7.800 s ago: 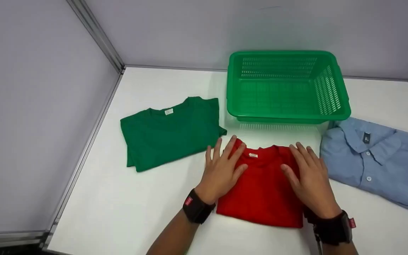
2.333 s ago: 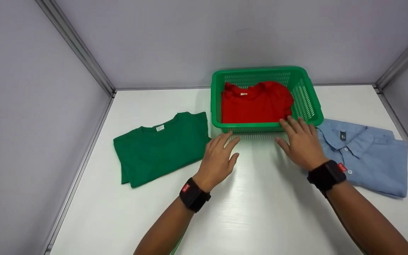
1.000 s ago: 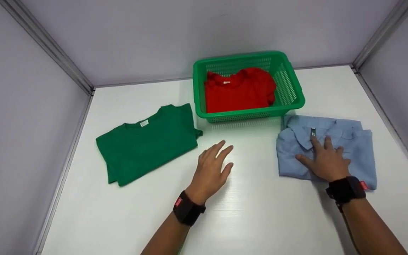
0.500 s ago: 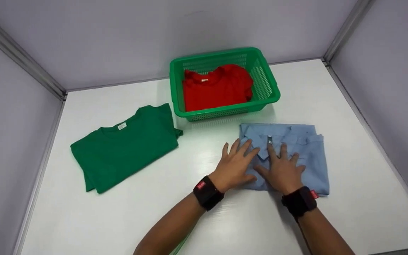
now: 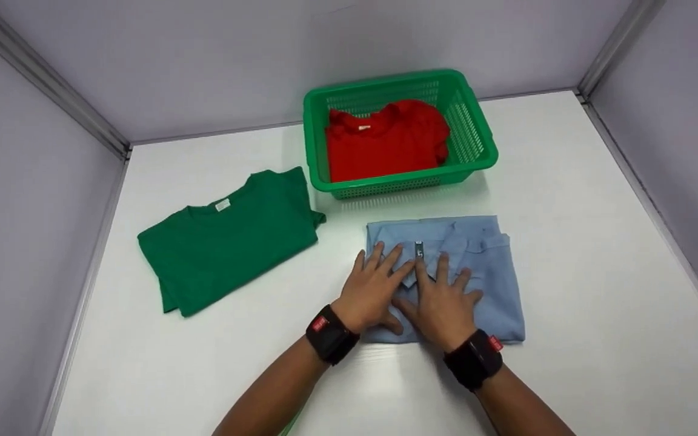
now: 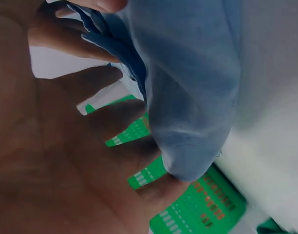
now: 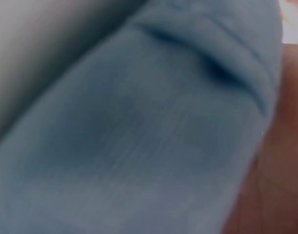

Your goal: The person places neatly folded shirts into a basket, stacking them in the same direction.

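Observation:
A folded light-blue button shirt point(image 5: 488, 290) lies in front of the basket, its collar and dark label towards the back. My left hand point(image 5: 370, 293) rests on its left part with fingers spread and straight. Beside it my right hand point(image 5: 446, 309) lies flat on the middle, its index fingertip just below the label. In the left wrist view the fingertips of my left hand point(image 6: 90, 136) touch the edge of the blue shirt point(image 6: 188, 87). Blue cloth point(image 7: 129, 146) fills most of the right wrist view, with part of my right hand point(image 7: 275, 170) at its right edge.
Behind the shirt stands a green plastic basket point(image 5: 400, 184) holding a folded red T-shirt point(image 5: 385, 145). A folded green T-shirt point(image 5: 234, 242) lies to the left on the white table point(image 5: 597, 242). Grey panels point(image 5: 234, 60) wall the table at the back and sides.
The red T-shirt went from the table into the basket. The blue shirt was slid left from the right side to in front of the basket, and my left hand came onto it.

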Tool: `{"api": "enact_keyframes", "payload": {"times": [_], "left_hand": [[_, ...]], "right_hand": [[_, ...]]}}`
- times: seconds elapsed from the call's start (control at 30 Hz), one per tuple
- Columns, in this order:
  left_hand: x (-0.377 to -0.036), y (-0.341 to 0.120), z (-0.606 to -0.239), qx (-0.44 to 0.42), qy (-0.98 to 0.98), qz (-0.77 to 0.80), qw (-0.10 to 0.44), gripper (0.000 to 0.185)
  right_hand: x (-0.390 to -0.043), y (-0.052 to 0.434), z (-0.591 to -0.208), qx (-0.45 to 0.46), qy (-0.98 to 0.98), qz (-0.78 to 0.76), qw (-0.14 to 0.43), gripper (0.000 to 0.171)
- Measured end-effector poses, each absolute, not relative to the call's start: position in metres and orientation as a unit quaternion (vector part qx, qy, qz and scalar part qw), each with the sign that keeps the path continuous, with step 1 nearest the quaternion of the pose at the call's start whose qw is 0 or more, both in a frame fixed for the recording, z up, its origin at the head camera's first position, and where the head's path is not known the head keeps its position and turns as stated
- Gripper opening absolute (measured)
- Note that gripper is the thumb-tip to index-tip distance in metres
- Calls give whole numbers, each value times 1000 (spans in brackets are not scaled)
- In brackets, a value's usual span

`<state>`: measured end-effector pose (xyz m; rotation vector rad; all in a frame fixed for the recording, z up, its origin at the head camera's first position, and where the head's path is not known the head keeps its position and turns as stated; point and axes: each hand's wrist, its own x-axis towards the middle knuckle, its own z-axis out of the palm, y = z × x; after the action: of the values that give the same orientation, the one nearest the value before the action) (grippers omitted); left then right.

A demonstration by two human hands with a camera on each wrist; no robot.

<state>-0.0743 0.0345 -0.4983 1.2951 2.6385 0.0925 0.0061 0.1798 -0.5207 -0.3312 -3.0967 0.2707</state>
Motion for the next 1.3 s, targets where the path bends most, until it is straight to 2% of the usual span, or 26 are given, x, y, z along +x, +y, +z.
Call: {"api": "enact_keyframes", "payload": {"times": [0.2, 0.33, 0.4, 0.47, 0.6, 0.67, 0.73, 0.87, 1.0, 1.13, 1.3], "left_hand": [[-72, 2, -502, 404, 906, 24, 126, 128], [-71, -18, -504, 381, 912, 37, 147, 126], [-71, -27, -504, 373, 914, 42, 155, 125], [-71, -36, -505, 365, 915, 49, 164, 124], [-71, -57, -503, 349, 911, 119, 184, 119], [-71, -71, -501, 324, 908, 191, 185, 110], [-72, -87, -499, 277, 901, 281, 179, 99], [-75, -115, -494, 137, 859, 457, 185, 80], [-81, -130, -493, 36, 784, 562, 261, 82], [-85, -132, -496, -7, 712, 615, 339, 87], [-87, -129, -499, -44, 654, 656, 375, 87]], "right_hand": [[7, 151, -522, -50, -995, 81, 18, 90], [7, 146, -515, -5, -993, 116, -30, 91], [5, 154, -508, 15, -987, 154, -53, 90], [4, 168, -501, 27, -980, 191, -52, 86], [3, 210, -494, 5, -968, 252, -5, 79], [3, 233, -492, -25, -957, 290, -5, 78], [1, 255, -491, -59, -939, 336, -33, 83], [-3, 289, -495, -119, -883, 437, -128, 97], [-10, 303, -500, -139, -822, 521, -184, 100], [-17, 302, -500, -142, -786, 563, -213, 97], [-28, 294, -499, -149, -771, 570, -243, 98]]}}
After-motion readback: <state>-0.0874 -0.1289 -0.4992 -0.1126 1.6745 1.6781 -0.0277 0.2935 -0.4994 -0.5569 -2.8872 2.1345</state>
